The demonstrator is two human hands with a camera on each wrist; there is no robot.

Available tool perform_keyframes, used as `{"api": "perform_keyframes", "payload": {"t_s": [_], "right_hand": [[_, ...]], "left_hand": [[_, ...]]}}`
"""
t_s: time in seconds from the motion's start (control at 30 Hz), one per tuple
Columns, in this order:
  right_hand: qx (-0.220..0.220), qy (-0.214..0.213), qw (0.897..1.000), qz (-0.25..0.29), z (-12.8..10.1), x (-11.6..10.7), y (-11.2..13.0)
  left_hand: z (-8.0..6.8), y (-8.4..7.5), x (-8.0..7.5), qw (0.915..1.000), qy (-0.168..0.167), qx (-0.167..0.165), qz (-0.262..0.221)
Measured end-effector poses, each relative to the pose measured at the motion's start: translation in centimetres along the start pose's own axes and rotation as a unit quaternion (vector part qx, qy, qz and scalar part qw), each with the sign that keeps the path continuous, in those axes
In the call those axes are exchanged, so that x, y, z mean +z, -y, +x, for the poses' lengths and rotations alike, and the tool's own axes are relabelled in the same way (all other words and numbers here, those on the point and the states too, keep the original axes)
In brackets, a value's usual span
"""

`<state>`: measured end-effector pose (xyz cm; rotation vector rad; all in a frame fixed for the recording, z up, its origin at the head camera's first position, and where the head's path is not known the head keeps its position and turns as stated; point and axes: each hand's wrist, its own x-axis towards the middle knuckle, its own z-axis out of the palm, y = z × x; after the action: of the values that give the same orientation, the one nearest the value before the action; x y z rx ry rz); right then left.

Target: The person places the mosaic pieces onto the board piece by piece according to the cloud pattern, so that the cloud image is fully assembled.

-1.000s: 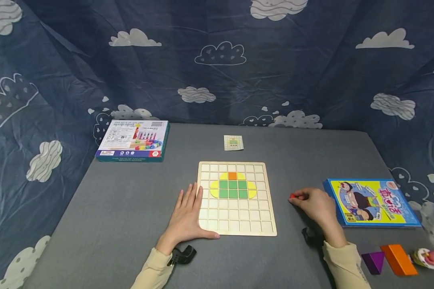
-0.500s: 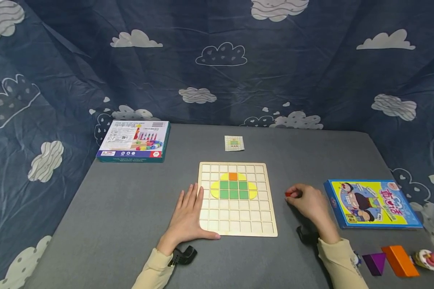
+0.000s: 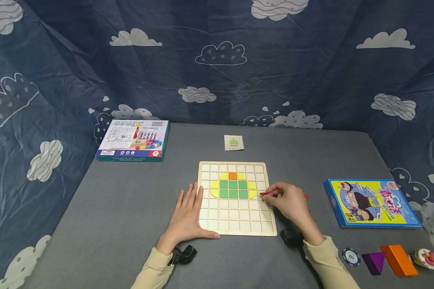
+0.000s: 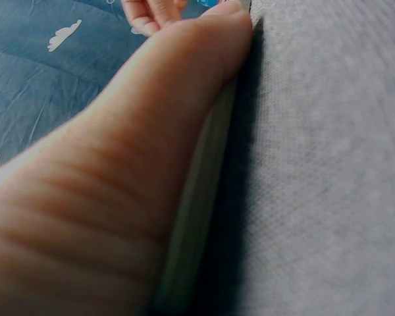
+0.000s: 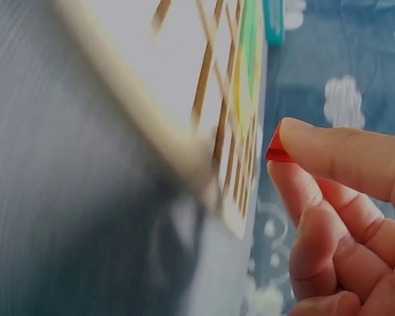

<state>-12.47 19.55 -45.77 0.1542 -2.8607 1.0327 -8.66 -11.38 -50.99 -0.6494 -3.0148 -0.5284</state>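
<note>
A pale wooden grid board [image 3: 234, 215] lies mid-table, its cells filled near the top with green squares [image 3: 233, 189], yellow rounded pieces [image 3: 215, 189] and one orange square [image 3: 232, 176]. My left hand [image 3: 185, 216] rests flat along the board's left side, fingers straight, thumb along the near edge. Between thumb and index finger, my right hand [image 3: 288, 200] pinches a small red tile [image 5: 279, 146] with a slanted side, over the board's right edge. Behind that hand, more red [image 3: 306, 197] shows on the table, mostly hidden.
A small pattern card [image 3: 234, 143] lies beyond the board. One flat box [image 3: 133, 140] stands at back left, a blue-and-yellow box [image 3: 374, 202] at right. Near right are a poker chip [image 3: 351, 257], purple triangular block [image 3: 373, 263], orange block [image 3: 399, 260] and figurine [image 3: 432, 258].
My right hand has moved left with the red tile, from the table to over the board's right edge. This uncovers the chip and more red on the table. The left hand stays put.
</note>
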Motion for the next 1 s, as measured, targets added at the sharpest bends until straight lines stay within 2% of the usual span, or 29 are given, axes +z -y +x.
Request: {"api": "perform_keyframes", "payload": {"t_s": [0.33,0.7,1.0], "right_hand": [[-0.053,0.078,0.993,0.072,0.4,3.0,3.8],[-0.066,0.132,0.987,0.067,0.9,5.0,6.0],[-0.077,0.163,0.982,0.057,1.1,6.0,6.7]], "left_hand": [[0.1,-0.1,0.0,0.9999,0.001,-0.002,0.013],[0.1,-0.2,-0.1,0.9999,-0.002,0.0,0.014],[0.0,-0.1,-0.2,0.9999,-0.002,0.001,0.013]]}}
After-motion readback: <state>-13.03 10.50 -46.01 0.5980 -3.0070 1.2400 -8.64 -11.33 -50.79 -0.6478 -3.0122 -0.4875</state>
